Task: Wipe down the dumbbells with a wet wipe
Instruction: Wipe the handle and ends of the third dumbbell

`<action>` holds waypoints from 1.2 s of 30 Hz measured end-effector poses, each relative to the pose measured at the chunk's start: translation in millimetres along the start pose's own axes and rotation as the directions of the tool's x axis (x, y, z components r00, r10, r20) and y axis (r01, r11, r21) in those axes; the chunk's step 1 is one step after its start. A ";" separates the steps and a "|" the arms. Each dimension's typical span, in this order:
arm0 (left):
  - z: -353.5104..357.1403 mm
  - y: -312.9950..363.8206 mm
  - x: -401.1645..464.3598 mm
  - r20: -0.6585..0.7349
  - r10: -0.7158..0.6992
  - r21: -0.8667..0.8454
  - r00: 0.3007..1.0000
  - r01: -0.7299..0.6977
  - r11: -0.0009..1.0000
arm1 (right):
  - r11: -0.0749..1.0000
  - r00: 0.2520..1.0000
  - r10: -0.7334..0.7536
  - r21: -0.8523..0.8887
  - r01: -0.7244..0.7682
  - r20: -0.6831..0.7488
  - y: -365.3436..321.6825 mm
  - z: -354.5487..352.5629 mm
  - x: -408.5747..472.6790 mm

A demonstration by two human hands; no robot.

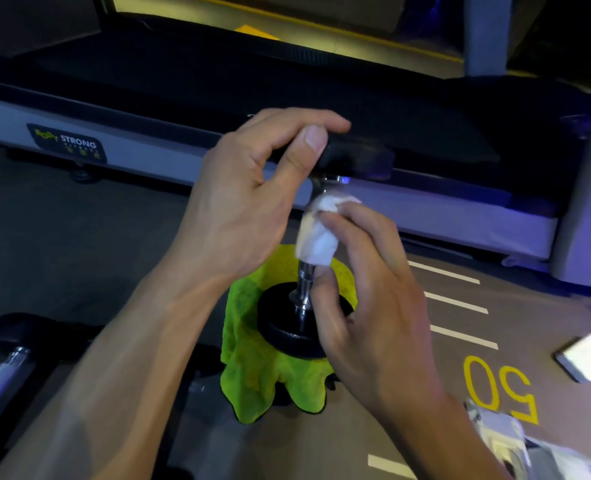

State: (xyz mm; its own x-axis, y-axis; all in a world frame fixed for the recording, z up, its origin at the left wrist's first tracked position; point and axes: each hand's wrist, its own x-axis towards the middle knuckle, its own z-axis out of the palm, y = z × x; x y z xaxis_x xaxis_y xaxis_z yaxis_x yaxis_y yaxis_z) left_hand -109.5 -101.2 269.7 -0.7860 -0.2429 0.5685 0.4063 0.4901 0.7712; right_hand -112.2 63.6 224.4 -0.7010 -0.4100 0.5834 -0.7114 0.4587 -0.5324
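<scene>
Gym floor (495, 306): upright dumbbell (301, 327) on green cloth (252, 375). Left hand (252, 188) grips its top plate; right hand (367, 292) pinches white wipe (316, 237) around the handle.

A treadmill (218, 98) stands on dim brown floor (495, 306) with white stripes (457, 303).

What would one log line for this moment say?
left hand: grips black top plate | right hand: wraps white wet wipe round chrome dumbbell handle | dumbbell upright on yellow-green cloth
</scene>
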 end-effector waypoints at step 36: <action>-8.3 -4.4 -3.5 -0.011 -0.020 -0.006 1.000 0.020 1.000 | 0.988 0.993 -0.097 -0.118 0.104 0.061 3.7 8.1 -13.1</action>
State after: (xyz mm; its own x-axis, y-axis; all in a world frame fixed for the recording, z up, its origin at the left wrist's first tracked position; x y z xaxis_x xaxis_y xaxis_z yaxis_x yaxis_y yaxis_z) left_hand -104.7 -109.5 266.7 -0.7889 -0.2613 0.5563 0.3938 0.4799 0.7839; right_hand -106.1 64.3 209.8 -0.6303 -0.5003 0.5937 -0.7696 0.5033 -0.3930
